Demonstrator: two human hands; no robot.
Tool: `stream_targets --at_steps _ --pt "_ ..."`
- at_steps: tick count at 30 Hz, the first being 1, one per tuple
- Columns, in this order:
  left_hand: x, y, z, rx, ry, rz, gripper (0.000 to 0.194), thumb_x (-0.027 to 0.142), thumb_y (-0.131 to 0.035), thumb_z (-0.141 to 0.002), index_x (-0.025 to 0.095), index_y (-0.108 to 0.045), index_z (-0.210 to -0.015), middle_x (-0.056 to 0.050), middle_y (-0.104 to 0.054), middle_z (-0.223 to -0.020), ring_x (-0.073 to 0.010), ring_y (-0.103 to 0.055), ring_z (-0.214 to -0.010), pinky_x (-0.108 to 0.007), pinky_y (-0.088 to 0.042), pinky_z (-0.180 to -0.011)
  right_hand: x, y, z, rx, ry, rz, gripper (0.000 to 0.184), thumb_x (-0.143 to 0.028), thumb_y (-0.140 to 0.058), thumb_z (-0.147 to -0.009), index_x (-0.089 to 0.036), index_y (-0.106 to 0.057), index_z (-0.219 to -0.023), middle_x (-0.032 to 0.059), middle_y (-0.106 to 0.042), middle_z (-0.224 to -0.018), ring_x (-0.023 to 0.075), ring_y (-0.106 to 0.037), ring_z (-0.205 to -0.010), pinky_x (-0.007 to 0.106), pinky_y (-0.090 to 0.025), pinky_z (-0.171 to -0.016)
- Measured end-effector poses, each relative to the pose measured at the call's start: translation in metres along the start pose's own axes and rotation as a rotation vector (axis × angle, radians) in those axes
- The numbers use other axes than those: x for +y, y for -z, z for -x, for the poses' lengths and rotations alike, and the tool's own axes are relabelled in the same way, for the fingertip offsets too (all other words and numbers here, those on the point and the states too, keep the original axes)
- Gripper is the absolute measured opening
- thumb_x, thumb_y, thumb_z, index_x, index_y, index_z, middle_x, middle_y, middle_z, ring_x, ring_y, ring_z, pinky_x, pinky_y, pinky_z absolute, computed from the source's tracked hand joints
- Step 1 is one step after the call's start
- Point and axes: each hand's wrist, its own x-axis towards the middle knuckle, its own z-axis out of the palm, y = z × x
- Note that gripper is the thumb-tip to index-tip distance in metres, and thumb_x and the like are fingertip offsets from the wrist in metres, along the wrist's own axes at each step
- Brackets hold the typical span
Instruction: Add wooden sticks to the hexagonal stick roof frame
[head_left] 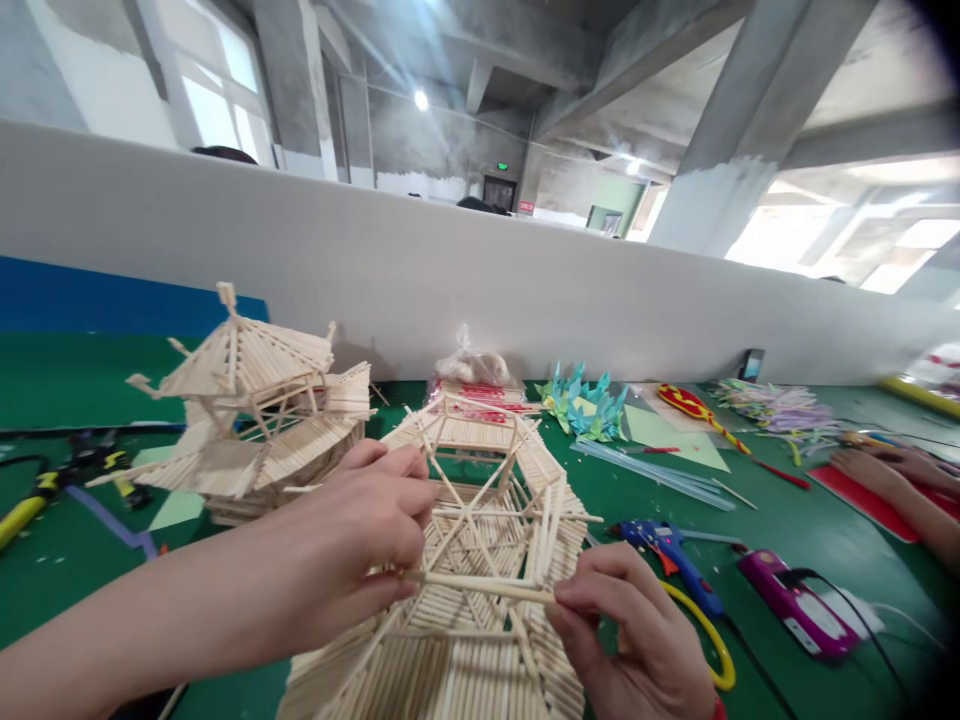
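Between my two hands runs a thin wooden stick (484,584), held roughly level above a model pavilion frame (442,665) built of many such sticks. My left hand (375,530) pinches its left end, while my right hand (630,625) grips the right end between thumb and fingers. Below the stick, the frame shows an open top with crossing sticks and a sloping slatted roof around it. Whether the held stick touches the frame I cannot tell. A second stick model (247,400), with a tiered pointed roof, stands to the left of my hands.
On the right lie a blue glue gun (671,560), a purple power strip (799,605) and a yellow ring (705,630). Folded blue paper pieces (585,400) and bagged sticks (480,395) sit behind. Another person's hands (892,470) rest at far right. Pliers (75,475) lie left; a white partition (375,270) stands behind.
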Motion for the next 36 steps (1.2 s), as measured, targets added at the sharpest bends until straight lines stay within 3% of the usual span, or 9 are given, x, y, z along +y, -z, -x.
stream_targets --at_steps 3,13,24,30,36 --pt "-0.004 0.000 -0.003 -0.144 -0.016 -0.034 0.020 0.012 -0.055 -0.079 0.025 -0.055 -0.064 0.006 -0.057 -0.073 -0.0160 -0.048 -0.081 -0.033 -0.028 -0.080 0.000 -0.001 -0.002 0.005 -0.005 0.008 0.017 -0.007 -0.063 -0.075 -0.019 -0.058 -0.087 0.0005 -0.054 -0.072 0.0096 -0.055 -0.055 0.018 -0.047 -0.043" --pt "-0.011 -0.008 0.000 -0.069 -0.051 -0.042 0.018 0.015 -0.052 -0.077 0.025 -0.053 -0.063 0.005 -0.058 -0.072 -0.0184 -0.048 -0.081 -0.036 -0.030 -0.076 0.000 -0.020 0.004 0.200 -0.080 -0.023 0.011 -0.011 -0.061 -0.075 -0.020 -0.060 -0.081 -0.0002 -0.051 -0.071 0.0076 -0.046 -0.051 0.019 -0.038 -0.040" --pt "-0.010 -0.007 0.001 -0.077 -0.040 -0.075 0.019 0.017 -0.052 -0.080 0.026 -0.057 -0.064 0.007 -0.059 -0.074 -0.0168 -0.051 -0.083 -0.033 -0.028 -0.078 -0.003 -0.015 0.001 0.161 -0.091 -0.026 0.015 -0.008 -0.061 -0.074 -0.019 -0.060 -0.083 0.0003 -0.052 -0.074 0.0071 -0.047 -0.052 0.017 -0.040 -0.042" --pt "-0.011 -0.009 0.001 -0.028 -0.073 -0.103 0.019 0.015 -0.053 -0.077 0.026 -0.057 -0.063 0.006 -0.059 -0.072 -0.0174 -0.051 -0.082 -0.033 -0.027 -0.078 0.000 -0.008 0.000 0.038 -0.038 0.024 0.021 -0.004 -0.064 -0.072 -0.018 -0.058 -0.086 0.0007 -0.052 -0.075 0.0071 -0.052 -0.053 0.016 -0.045 -0.042" --pt "-0.008 -0.008 0.000 -0.043 -0.064 -0.146 0.018 0.013 -0.052 -0.076 0.025 -0.055 -0.064 0.005 -0.058 -0.076 -0.0171 -0.051 -0.081 -0.033 -0.029 -0.077 -0.001 -0.004 -0.001 0.014 -0.038 0.007 0.019 -0.004 -0.063 -0.072 -0.018 -0.057 -0.083 0.0008 -0.054 -0.072 0.0078 -0.053 -0.054 0.015 -0.046 -0.043"
